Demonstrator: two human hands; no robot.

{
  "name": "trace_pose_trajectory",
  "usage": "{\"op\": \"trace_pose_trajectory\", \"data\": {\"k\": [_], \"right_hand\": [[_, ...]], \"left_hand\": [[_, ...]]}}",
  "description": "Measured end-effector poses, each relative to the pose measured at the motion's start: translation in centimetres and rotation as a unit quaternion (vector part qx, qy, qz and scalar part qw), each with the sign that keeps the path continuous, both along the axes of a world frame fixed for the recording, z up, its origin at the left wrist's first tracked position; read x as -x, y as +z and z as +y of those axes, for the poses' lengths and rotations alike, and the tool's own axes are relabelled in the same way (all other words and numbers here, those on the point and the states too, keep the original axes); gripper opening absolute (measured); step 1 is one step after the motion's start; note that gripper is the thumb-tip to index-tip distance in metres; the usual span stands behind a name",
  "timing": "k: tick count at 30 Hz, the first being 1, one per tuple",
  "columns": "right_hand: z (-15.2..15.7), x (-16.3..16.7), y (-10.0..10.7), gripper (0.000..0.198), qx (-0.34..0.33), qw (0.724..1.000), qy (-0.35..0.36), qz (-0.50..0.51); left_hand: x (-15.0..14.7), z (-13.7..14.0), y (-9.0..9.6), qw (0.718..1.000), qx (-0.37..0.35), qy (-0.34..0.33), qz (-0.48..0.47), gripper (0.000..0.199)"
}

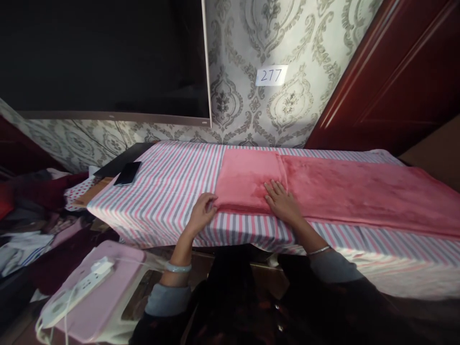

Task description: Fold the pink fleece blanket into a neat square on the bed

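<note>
A pink plush blanket point(362, 191) lies lengthwise on a striped cloth point(172, 177), with its left end folded over into a thicker layered section point(247, 167). My right hand point(283, 202) rests flat on this folded section near the fold's right edge, fingers spread. At the front left corner, my left hand point(201, 213) touches the blanket's side with bent fingers, and a gap shows between thumb and forefinger. Darker smudges in the pile show beside my right fingers. The blanket's far right end runs out of view.
A black phone point(128, 173) lies at the cloth's left end. Behind hangs a large television point(108, 62); a paper marked 277 point(271, 75) is on the wall. Lower left, a power strip point(81, 290) sits on a pink lid point(118, 261) beside piled clothes point(28, 244).
</note>
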State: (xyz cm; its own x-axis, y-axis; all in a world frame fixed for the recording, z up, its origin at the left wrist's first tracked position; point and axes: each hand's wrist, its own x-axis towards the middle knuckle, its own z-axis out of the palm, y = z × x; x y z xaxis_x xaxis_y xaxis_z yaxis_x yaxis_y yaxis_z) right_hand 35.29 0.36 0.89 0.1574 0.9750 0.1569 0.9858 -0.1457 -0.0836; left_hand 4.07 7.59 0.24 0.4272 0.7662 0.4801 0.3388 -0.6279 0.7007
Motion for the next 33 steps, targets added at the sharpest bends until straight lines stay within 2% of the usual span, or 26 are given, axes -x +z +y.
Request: {"op": "trace_pose_trajectory", "data": {"k": [9, 13, 16, 21, 24, 29, 33], "right_hand": [[-0.1, 0.1, 0.1, 0.056, 0.006, 1.000, -0.006, -0.003], [-0.3, 0.1, -0.1, 0.056, 0.003, 1.000, -0.007, -0.007], [-0.3, -0.1, -0.5, 0.057, -0.012, 1.000, 0.000, -0.006], [-0.4, -0.3, -0.6, 0.058, -0.016, 1.000, 0.006, -0.001], [-0.5, -0.4, -0.5, 0.057, -0.014, 1.000, 0.005, 0.000], [-0.4, -0.4, -0.5, 0.058, -0.021, 1.000, 0.010, 0.002], [-0.4, 0.0, -0.1, 0.057, -0.011, 1.000, 0.002, 0.005]], "left_hand": [[-0.7, -0.9, 0.0, 0.996, -0.049, 0.067, 0.021, 0.013], [-1.0, -1.3, 0.3, 0.989, -0.092, 0.081, 0.083, 0.018], [-0.7, -1.2, 0.8, 0.988, -0.091, 0.058, 0.110, 0.016], [0.1, 0.0, 1.9, 0.993, -0.063, -0.009, 0.102, 0.015], [0.0, 0.4, 2.6, 0.987, -0.065, -0.031, 0.141, 0.011], [-0.9, 0.1, 2.9, 0.980, -0.108, 0.035, 0.164, 0.015], [-1.4, 0.2, 2.1, 0.989, -0.060, 0.064, 0.121, 0.010]]}}
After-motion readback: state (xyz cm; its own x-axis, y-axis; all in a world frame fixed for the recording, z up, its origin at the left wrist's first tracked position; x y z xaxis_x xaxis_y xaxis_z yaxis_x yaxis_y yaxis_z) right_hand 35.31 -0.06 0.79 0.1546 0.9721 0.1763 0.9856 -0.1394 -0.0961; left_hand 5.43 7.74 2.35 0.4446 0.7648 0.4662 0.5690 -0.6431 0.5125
